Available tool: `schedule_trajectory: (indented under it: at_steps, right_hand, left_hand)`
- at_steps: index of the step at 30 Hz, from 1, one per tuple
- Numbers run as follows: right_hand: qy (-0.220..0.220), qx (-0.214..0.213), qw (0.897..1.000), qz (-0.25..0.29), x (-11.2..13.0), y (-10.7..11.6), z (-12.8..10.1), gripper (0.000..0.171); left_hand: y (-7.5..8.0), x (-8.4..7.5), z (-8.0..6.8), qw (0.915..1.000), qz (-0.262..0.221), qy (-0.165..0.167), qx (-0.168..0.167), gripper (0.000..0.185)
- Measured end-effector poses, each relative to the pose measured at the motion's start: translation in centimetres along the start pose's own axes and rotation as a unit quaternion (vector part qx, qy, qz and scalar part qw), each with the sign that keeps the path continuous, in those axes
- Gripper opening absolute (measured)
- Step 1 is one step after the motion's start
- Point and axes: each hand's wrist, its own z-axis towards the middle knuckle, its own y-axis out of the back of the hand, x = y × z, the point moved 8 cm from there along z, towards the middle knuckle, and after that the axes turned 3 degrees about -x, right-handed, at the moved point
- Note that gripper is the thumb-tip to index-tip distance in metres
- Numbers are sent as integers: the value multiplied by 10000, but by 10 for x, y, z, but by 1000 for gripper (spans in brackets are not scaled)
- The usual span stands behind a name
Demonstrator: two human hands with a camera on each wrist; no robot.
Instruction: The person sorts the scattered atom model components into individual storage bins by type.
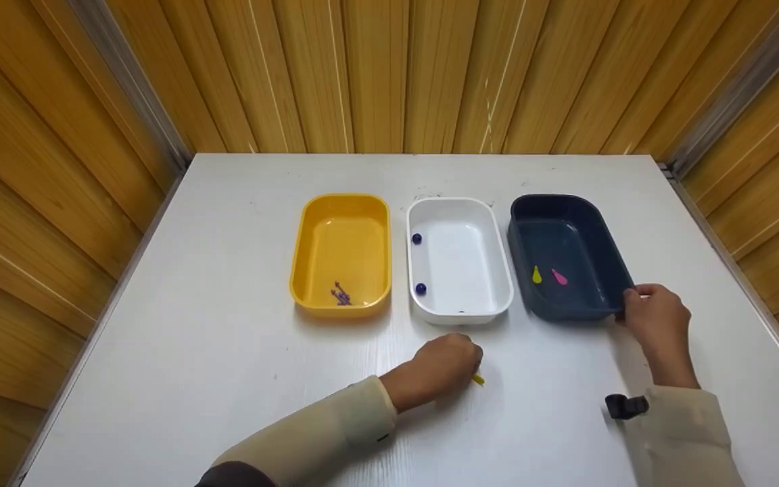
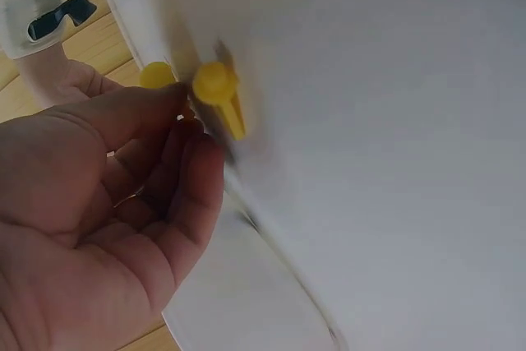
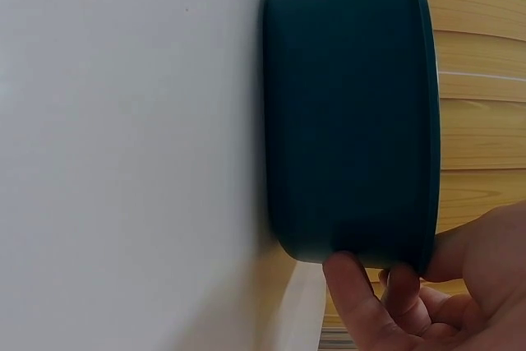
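My left hand (image 1: 440, 365) is low over the table in front of the white tray (image 1: 464, 318). Its thumb and finger pinch a small yellow round-headed peg (image 2: 156, 76), partly hidden behind them. Just beyond the fingertips in the left wrist view is a second yellow peg (image 2: 216, 84); whether it touches the hand I cannot tell. My right hand (image 1: 656, 321) grips the near right corner of the dark blue tray (image 1: 565, 312), thumb at the rim and fingers against the outer wall. In that tray lie a yellow teardrop piece (image 1: 537, 275) and a pink one (image 1: 560, 277).
Two dark blue balls, one far (image 1: 416, 239) and one near (image 1: 420, 289), sit along the white tray's left side. A yellow tray (image 1: 342, 312) on the left holds several small purple pieces (image 1: 341, 296). Wood-patterned walls (image 1: 376, 74) enclose the white table (image 1: 227, 270).
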Motion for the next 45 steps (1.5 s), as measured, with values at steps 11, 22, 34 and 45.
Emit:
schedule_trajectory:
  at_steps: [11,22,34,45]
  right_hand:
    - [31,-18,10000,-48,0,1,1,51]
    - [-71,28,9999,-68,-1,0,0,53]
    - [-66,-24,10000,15,0,0,1,51]
    - [-145,35,9999,-8,-3,-2,2,51]
  left_hand:
    - [10,-3,6,9988,-455,-116,-163,9]
    - [27,-13,20,9972,-700,-182,-212,9]
    - [39,-21,37,9964,-641,-226,-505,14]
    - [49,-24,53,9932,-1111,122,-313,13]
